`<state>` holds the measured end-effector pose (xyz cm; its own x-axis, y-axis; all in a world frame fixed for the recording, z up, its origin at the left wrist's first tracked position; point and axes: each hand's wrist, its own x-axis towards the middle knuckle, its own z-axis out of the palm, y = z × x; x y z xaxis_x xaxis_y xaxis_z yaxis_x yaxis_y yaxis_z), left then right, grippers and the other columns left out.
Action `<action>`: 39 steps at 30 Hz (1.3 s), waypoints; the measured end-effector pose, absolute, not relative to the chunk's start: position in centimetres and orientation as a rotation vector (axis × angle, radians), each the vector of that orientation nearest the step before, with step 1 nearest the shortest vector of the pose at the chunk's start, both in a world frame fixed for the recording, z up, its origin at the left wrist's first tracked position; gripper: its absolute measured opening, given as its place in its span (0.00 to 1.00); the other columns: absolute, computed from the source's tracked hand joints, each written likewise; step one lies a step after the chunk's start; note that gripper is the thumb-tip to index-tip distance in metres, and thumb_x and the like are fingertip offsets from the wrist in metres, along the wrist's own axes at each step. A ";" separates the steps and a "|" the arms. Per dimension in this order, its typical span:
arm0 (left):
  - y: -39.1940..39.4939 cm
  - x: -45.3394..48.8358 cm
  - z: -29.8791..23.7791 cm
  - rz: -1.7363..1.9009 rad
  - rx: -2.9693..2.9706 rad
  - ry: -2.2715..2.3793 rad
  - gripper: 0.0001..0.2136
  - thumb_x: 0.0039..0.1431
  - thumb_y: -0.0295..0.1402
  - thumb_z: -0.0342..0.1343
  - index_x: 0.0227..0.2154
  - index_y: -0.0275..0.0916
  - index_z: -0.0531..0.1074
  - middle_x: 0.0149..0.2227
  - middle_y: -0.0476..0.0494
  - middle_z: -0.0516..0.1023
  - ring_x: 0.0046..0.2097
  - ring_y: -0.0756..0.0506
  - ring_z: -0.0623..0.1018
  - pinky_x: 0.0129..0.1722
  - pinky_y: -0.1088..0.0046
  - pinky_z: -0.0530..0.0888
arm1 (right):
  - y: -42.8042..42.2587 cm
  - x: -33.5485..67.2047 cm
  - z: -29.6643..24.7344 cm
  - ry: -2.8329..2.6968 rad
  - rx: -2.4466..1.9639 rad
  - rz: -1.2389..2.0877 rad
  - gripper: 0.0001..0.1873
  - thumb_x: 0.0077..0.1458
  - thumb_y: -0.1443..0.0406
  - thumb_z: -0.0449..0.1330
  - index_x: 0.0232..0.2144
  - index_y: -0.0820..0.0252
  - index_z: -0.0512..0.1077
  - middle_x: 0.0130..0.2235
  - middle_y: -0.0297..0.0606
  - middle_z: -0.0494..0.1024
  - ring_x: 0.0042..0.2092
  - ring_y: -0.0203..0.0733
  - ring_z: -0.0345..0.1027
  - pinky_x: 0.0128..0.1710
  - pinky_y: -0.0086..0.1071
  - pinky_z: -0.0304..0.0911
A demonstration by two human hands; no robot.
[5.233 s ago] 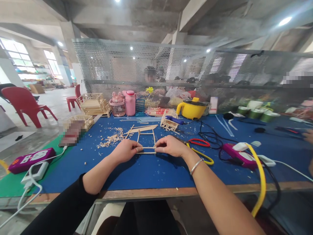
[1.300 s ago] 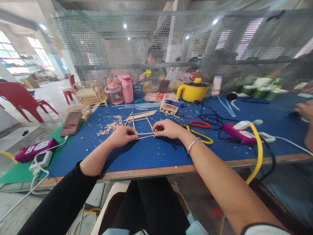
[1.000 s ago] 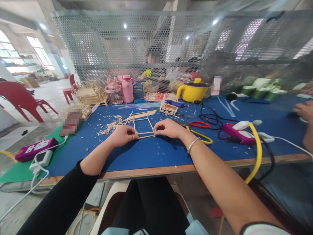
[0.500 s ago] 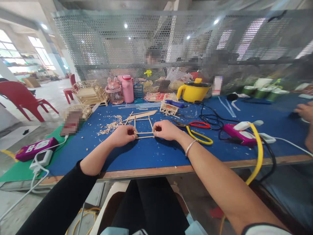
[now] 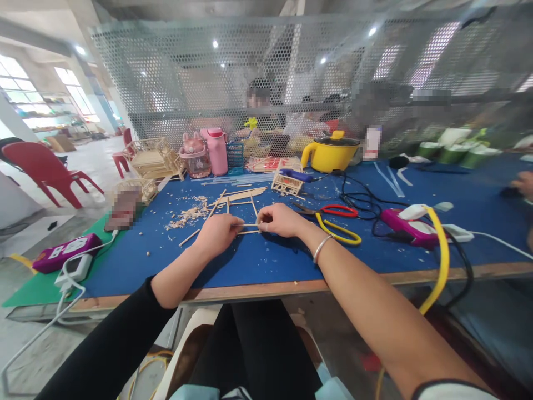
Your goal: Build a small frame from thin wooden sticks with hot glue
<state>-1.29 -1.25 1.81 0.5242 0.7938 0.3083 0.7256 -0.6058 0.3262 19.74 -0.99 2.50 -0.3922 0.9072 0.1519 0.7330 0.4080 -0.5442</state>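
A small frame of thin wooden sticks (image 5: 242, 209) lies flat on the blue table mat (image 5: 266, 261). My left hand (image 5: 219, 234) pinches its near crossbar from the left. My right hand (image 5: 280, 219), with a silver bangle on the wrist, pinches the same crossbar from the right. Both hands have their fingers curled. A loose stick (image 5: 189, 238) lies just left of my left hand. More loose sticks (image 5: 239, 196) lie beyond the frame.
Wood shavings (image 5: 189, 214) lie left of the frame, yellow-handled cutters (image 5: 339, 230) and red-handled pliers (image 5: 339, 210) to its right. A pink glue gun (image 5: 406, 228), cables, a yellow pot (image 5: 331, 153), pink bottles (image 5: 219, 150) and stick models (image 5: 156, 158) stand around. Another person's hand (image 5: 523, 183) shows at far right.
My left hand has slid right along the crossbar, closer to my right hand, uncovering a loose stick on the mat. The camera view shifted slightly.
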 end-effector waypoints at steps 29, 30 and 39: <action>-1.1 -2.2 1.5 0.693 2.363 1.223 0.12 0.54 0.36 0.53 0.37 0.41 0.79 0.35 0.48 0.82 0.35 0.46 0.78 0.37 0.74 0.71 | -1.1 20.1 2.7 -2.315 -1.258 0.674 0.08 0.49 0.63 0.58 0.29 0.60 0.74 0.26 0.32 0.77 0.28 0.34 0.67 0.29 0.26 0.57; -1.0 -2.2 1.5 0.693 2.360 1.217 0.12 0.54 0.36 0.53 0.37 0.41 0.79 0.35 0.48 0.82 0.36 0.46 0.79 0.37 0.74 0.71 | -1.1 20.0 2.7 -2.306 -1.242 0.697 0.08 0.49 0.63 0.57 0.29 0.60 0.74 0.26 0.32 0.77 0.28 0.34 0.67 0.29 0.26 0.57; -1.1 -2.5 1.7 0.714 2.316 1.174 0.20 0.52 0.37 0.57 0.48 0.39 0.71 0.36 0.45 0.80 0.36 0.46 0.77 0.40 0.70 0.72 | -1.0 20.0 2.7 -2.311 -1.240 0.759 0.08 0.50 0.63 0.57 0.28 0.61 0.73 0.26 0.34 0.77 0.28 0.35 0.67 0.30 0.27 0.59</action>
